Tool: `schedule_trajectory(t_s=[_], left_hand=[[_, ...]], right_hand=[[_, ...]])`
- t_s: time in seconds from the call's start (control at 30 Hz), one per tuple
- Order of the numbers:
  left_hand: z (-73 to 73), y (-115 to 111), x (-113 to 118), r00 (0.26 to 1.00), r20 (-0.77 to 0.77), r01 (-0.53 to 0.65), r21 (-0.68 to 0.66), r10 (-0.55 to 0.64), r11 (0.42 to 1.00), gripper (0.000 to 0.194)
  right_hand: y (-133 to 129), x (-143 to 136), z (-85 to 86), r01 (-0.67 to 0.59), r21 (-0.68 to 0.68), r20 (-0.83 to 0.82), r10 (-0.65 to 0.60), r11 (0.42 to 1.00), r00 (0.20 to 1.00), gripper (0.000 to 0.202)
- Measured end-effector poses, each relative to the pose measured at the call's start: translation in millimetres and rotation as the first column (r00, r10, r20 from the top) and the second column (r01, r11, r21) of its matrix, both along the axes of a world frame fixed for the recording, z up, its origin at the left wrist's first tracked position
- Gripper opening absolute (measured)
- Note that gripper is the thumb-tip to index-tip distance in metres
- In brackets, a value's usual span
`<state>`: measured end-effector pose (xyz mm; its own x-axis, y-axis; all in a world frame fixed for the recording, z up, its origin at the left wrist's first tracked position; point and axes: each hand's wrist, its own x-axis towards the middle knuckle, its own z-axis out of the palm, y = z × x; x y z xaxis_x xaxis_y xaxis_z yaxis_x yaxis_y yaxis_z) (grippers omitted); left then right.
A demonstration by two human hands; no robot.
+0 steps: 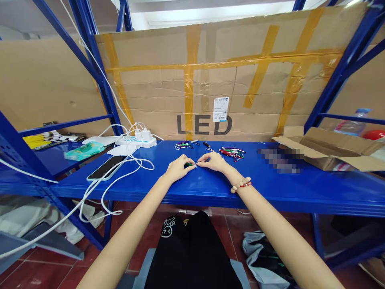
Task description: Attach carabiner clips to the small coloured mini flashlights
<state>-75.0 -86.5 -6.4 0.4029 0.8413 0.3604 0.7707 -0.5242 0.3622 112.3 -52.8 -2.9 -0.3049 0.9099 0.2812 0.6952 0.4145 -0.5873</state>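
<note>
I have the left hand (178, 169) pinching a slender green piece (189, 164) between the front and back edges of the blue metal desk (207, 186); the right hand (214, 161) narrows at its pale end, gripping or not, I can't tell. I judge two hands steady it, and the multicoloured pile of slim pieces (233, 153) sits behind for easy reach. The brown cardboard panel (150, 100) reads "LED"; its white paper label (221, 109) is too small to read.

Blue metal shelving (198, 185), taped cardboard panel (162, 96) behind, dark-red floor tiles (233, 224) below.
</note>
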Motion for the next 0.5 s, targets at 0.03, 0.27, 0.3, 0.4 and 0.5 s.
schedule_trajectory(t_s=[0.03,0.27,0.3,0.4,0.5], left_hand=[[-0.8,1.6,-0.9,1.000,0.013,0.017,-0.003,-0.017,1.000,0.016],[-3.1,8.2,-6.7,0.982,0.141,0.128,-0.003,-0.126,0.992,0.011],[-2.8,8.4,-7.1,0.977,0.164,0.141,-0.003,-0.138,0.990,0.011],[-1.8,9.0,-7.6,0.959,0.234,0.163,0.002,-0.160,0.987,0.011],[-1.7,9.6,-7.3,0.944,0.288,0.166,0.015,-0.163,0.986,0.011]], right_hand=[[0.2,0.3,-1.1,-0.031,0.004,-0.025,0.031,1.000,0.999,0.021],[-1.0,-0.2,-1.9,-0.198,-0.006,-0.177,0.194,0.980,0.965,0.029],[-1.2,-0.1,-1.8,-0.219,-0.006,-0.189,0.214,0.976,0.958,0.029],[-2.0,0.1,-0.7,-0.262,0.019,-0.221,0.260,0.965,0.940,0.030],[-3.1,-0.3,1.5,-0.266,0.061,-0.253,0.272,0.962,0.928,0.031]])
